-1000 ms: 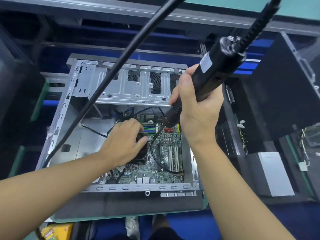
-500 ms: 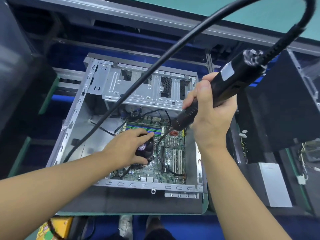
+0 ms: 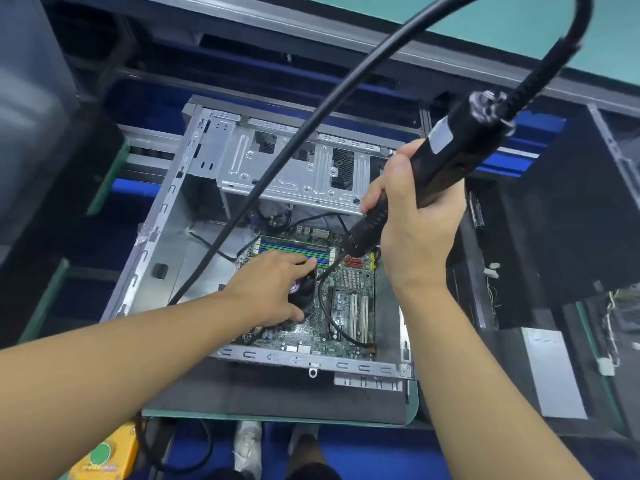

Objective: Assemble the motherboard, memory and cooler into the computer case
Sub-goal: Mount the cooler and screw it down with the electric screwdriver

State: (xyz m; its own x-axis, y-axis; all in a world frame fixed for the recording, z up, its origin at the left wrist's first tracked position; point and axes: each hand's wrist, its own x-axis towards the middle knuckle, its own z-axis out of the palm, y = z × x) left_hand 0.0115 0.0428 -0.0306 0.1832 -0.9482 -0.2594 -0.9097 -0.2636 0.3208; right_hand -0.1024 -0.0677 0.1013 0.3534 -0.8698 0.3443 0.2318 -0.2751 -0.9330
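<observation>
Two hands: left hand [image 3: 273, 289] curls over black round cooler [image 3: 305, 289], steadying it on green motherboard [image 3: 349, 315] in silver steel case [image 3: 162, 244]; right hand [image 3: 415, 244] wraps black corded electric screwdriver [image 3: 450, 161], bit aimed beside cooler, likely for screw

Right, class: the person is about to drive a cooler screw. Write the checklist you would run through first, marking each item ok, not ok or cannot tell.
1. Is the cooler steadied on the motherboard? The left hand holds it. Ok.
2. Is the electric screwdriver firmly held? The right hand grips it. Ok.
3. Is the bit seated in a screw? Its tip is at the cooler's corner and the screw head is hidden. Cannot tell.
4. Is the thin black cable clear of the bit? It runs right beside it. Not ok.
5. Is the memory latched in its slots? Too small to see. Cannot tell.
</observation>
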